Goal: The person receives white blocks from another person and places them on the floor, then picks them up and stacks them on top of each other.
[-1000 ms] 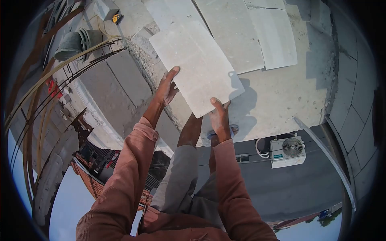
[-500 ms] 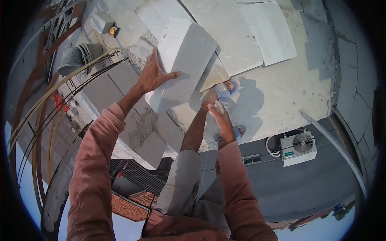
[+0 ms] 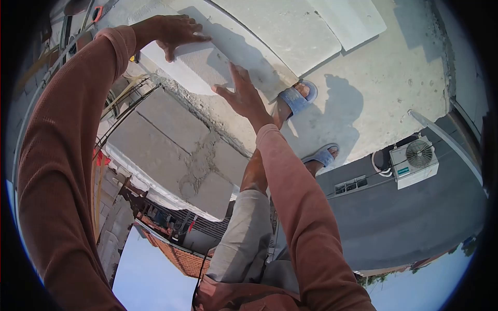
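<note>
Two hands are in view: the left hand and the right hand, both pressed flat on one pale block. Two further slabs lie beyond it on the concrete deck: a large slab and a smaller slab. Two blue sandals are visible, the first sandal just beside the block, the second sandal near the deck edge. One air-conditioner unit hangs on the grey wall below. Two salmon sleeves frame the view: a left sleeve and a right sleeve.
</note>
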A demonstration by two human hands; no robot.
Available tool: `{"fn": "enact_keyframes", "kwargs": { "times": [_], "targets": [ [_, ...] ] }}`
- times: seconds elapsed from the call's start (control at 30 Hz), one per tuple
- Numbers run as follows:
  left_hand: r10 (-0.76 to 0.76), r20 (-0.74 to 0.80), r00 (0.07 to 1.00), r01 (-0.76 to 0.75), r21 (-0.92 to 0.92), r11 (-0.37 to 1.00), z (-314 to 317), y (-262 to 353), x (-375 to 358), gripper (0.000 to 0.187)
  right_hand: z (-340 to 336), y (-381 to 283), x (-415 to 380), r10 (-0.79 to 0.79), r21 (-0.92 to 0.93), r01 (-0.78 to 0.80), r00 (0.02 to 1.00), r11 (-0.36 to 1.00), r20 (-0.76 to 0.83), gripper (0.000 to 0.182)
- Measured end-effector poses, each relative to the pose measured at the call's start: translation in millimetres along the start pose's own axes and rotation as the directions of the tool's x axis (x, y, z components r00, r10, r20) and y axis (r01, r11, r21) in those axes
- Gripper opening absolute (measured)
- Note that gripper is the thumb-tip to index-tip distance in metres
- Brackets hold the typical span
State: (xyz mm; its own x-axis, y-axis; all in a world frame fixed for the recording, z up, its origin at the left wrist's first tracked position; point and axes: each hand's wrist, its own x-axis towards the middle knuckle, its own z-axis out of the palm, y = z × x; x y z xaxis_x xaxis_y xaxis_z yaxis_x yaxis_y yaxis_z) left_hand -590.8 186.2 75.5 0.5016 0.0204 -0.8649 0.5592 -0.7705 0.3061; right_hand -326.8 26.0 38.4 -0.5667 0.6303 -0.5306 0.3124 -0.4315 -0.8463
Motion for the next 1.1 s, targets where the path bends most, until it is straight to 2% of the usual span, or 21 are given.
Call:
{"fn": "enact_keyframes", "kwargs": {
  "times": [0.1,0.13,0.23,0.27,0.33,0.37,0.4,0.47,0.5,0.53,0.57,0.6,0.63,0.67,0.7,0.77,0.83,0.87,0.93,1.03,1.1],
  "targets": [
    [-0.034,0.083,0.996,0.036,-0.025,0.999,-24,-14,8,0.116,24,-1,14,-0.006,-0.106,-0.011,0.987,0.994,-0.158,0.089],
    [-0.066,0.112,0.992,0.07,-0.035,0.997,-33,-12,10,0.108,28,-5,13,-0.005,-0.11,-0.021,0.972,0.994,-0.234,0.073],
    [-0.188,-0.057,0.981,0.162,-0.305,0.938,20,-102,22,0.076,32,-6,23,0.074,0.046,-0.06,0.908,0.997,-0.412,0.063],
    [-0.219,-0.142,0.965,0.182,-0.238,0.954,24,-110,8,0.069,28,-6,27,0.069,0.043,-0.055,0.862,0.998,-0.503,0.059],
    [-0.251,-0.334,0.908,0.23,-0.103,0.968,8,-110,-10,0.055,18,-10,24,0.021,-0.034,-0.052,0.798,0.998,-0.602,0.058],
    [-0.3,-0.356,0.885,0.284,-0.098,0.954,-12,-88,-18,0.056,14,-10,18,0.001,-0.067,-0.058,0.765,0.996,-0.644,0.058],
    [-0.38,-0.432,0.818,0.305,-0.234,0.923,-23,-70,-24,0.055,8,-7,6,-0.021,-0.051,-0.016,0.754,0.999,-0.657,0.058],
    [-0.574,-0.494,0.653,0.338,-0.488,0.805,-34,-34,-27,0.058,-5,11,-28,-0.067,-0.036,0.059,0.71,0.998,-0.701,0.058],
    [-0.678,-0.473,0.562,0.35,-0.606,0.714,-40,-12,-26,0.06,-13,24,-47,0.002,0.034,0.03,0.714,0.999,-0.701,0.057],
    [-0.781,-0.372,0.502,0.297,-0.774,0.56,-52,23,-27,0.063,-18,39,-71,0.073,0.102,-0.002,0.713,0.995,-0.697,0.056],
    [-0.816,-0.295,0.496,0.104,-0.913,0.393,-47,52,-26,0.069,-25,59,-98,0.139,0.167,-0.031,0.71,0.985,-0.69,0.055],
    [-0.851,-0.234,0.471,0.013,-0.962,0.272,-41,83,-19,0.075,-33,81,-125,0.17,0.142,-0.096,0.674,0.985,-0.719,0.054],
    [-0.861,-0.112,0.496,-0.03,-0.993,0.112,-43,124,-13,0.079,-41,103,-153,0.202,0.127,-0.161,0.637,0.979,-0.744,0.054],
    [-0.836,-0.062,0.545,-0.083,-0.996,0.019,-35,162,-2,0.079,-51,123,-180,0.336,0.237,-0.24,0.605,0.941,-0.722,0.053],
    [-0.822,0.0,0.569,-0.06,-0.997,-0.042,-32,201,15,0.078,-61,144,-207,0.458,0.345,-0.303,0.568,0.889,-0.683,0.053],
    [-0.718,0.046,0.695,-0.022,-0.996,-0.085,-47,292,45,0.073,-74,192,-266,0.557,0.507,-0.243,0.48,0.827,-0.678,0.053],
    [-0.629,0.017,0.777,0.024,-1.0,0.003,-67,377,81,0.072,-88,235,-325,0.653,0.637,-0.192,0.393,0.746,-0.647,0.051],
    [-0.587,0.021,0.809,0.008,-1.0,-0.024,-94,427,99,0.076,-91,258,-353,0.668,0.633,-0.222,0.331,0.741,-0.666,0.052],
    [-0.484,-0.086,0.871,-0.015,-0.989,0.149,-106,495,138,0.075,-92,306,-409,0.69,0.632,-0.285,0.204,0.72,-0.694,0.054],
    [-0.327,-0.035,0.944,0.021,-0.986,0.164,-160,595,184,0.069,-80,373,-492,0.721,0.681,-0.264,0.094,0.683,-0.686,0.06],
    [-0.205,-0.058,0.977,0.016,-0.939,0.343,-183,635,213,0.066,-65,426,-538,0.774,0.749,-0.338,-0.085,0.57,-0.627,0.066]
  ]
}}
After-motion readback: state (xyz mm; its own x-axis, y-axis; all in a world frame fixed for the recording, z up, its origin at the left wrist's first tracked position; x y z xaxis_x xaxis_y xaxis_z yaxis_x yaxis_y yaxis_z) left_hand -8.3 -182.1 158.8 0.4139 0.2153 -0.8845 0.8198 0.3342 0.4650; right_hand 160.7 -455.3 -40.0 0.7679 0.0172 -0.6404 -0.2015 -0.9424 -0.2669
